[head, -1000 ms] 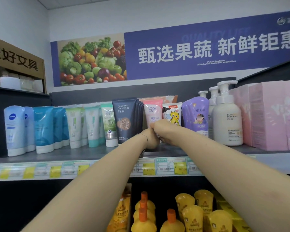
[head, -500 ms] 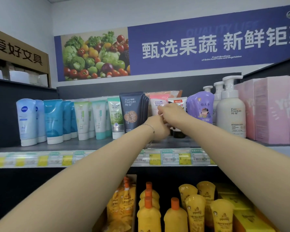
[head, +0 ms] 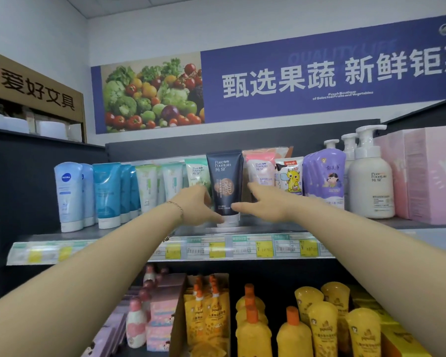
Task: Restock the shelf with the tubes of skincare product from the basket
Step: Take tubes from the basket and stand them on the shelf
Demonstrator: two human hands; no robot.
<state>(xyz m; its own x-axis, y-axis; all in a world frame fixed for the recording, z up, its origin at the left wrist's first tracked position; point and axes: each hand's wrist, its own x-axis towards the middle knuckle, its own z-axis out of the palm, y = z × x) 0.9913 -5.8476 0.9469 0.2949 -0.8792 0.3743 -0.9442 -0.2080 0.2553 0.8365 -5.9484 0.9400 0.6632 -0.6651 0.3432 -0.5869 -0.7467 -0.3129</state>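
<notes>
A dark navy tube (head: 225, 181) stands cap-down at the front of the grey top shelf (head: 129, 229), in a row of skincare tubes. My left hand (head: 195, 207) is at its left side, thumb under the white cap and fingers curled around the tube's edge. My right hand (head: 265, 204) is at its right side with fingers spread, the thumb tip touching the tube. A pink tube (head: 259, 167) and a white cartoon tube (head: 289, 176) stand just to the right, green tubes (head: 197, 171) to the left. The basket is out of view.
Blue and white tubes (head: 68, 194) fill the shelf's left end. A purple pouch (head: 323, 176), white pump bottles (head: 370, 181) and pink boxes (head: 428, 173) stand at the right. Yellow bottles (head: 294, 333) and orange-capped pouches (head: 206, 313) crowd the lower shelf.
Both hands were pressed together in front of the pink tube. They have moved left and apart, and now flank the dark navy tube.
</notes>
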